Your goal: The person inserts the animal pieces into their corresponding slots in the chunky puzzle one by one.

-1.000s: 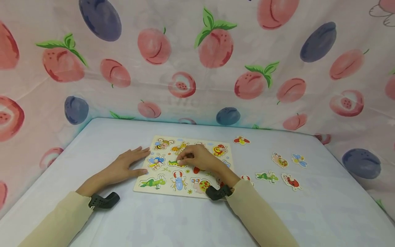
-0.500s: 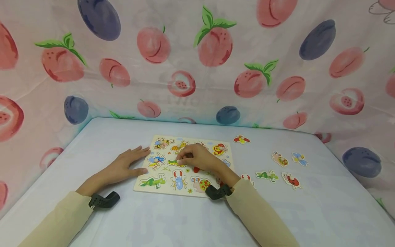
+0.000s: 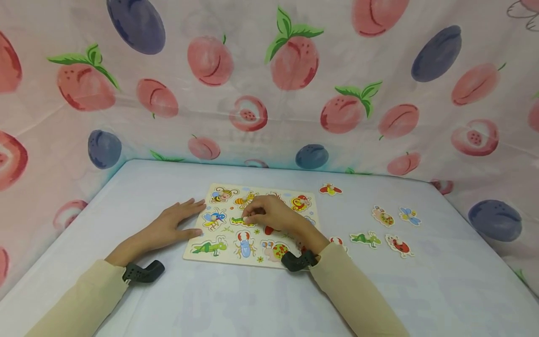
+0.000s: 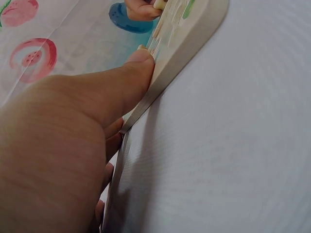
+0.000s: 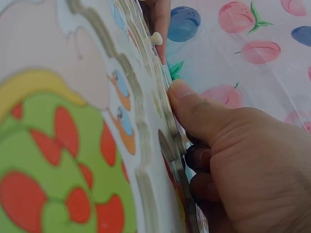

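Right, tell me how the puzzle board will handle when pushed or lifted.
The puzzle board is probably stiff: the left wrist view shows a thick, straight edge. Pushed, it would likely slide rather than roll, being broad and flat.

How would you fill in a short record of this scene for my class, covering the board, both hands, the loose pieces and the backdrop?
Board: flat puzzle with insect and snail pictures
Left hand: fingers spread, touching the board's left edge
Right hand: pinching the knob of the green caterpillar piece
Seating of that piece: cannot tell
Loose pieces, right of the board: red-winged insect, snail, blue-winged insect, grasshopper, ladybird, red-clawed piece partly hidden
Backdrop: fruit-printed cloth
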The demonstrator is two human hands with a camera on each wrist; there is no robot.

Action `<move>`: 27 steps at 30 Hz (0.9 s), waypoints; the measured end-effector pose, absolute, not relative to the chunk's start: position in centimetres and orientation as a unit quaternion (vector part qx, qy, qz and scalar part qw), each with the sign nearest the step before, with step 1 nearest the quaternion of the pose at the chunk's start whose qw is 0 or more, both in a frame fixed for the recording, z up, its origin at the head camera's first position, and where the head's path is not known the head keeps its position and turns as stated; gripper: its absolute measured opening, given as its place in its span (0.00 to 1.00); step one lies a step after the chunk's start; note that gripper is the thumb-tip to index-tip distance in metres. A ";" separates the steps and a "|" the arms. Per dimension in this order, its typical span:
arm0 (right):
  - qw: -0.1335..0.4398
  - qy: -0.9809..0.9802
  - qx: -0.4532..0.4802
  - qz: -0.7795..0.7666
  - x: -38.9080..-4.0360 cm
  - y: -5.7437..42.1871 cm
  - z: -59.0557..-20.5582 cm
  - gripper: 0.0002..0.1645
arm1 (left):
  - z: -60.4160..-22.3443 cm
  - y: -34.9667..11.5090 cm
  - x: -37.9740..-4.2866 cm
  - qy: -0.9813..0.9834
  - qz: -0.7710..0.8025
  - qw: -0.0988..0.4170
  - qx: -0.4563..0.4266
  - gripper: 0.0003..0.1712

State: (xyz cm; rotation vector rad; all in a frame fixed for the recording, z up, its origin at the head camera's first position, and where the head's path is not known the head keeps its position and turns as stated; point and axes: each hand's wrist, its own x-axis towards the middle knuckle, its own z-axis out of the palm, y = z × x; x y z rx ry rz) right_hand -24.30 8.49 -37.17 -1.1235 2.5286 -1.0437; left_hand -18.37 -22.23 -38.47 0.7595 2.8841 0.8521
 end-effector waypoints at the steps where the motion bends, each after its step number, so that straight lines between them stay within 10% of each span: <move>1: 0.092 0.852 -0.377 -0.351 -24.3 8.5 -37.2 0.04 | -38.5 -22.2 -18.4 0.930 0.275 0.021 0.244 0.44; 27: 0.093 0.871 -0.349 -0.333 -24.1 8.2 -37.3 0.03 | -38.4 -22.2 -18.4 0.931 0.277 0.022 0.238 0.45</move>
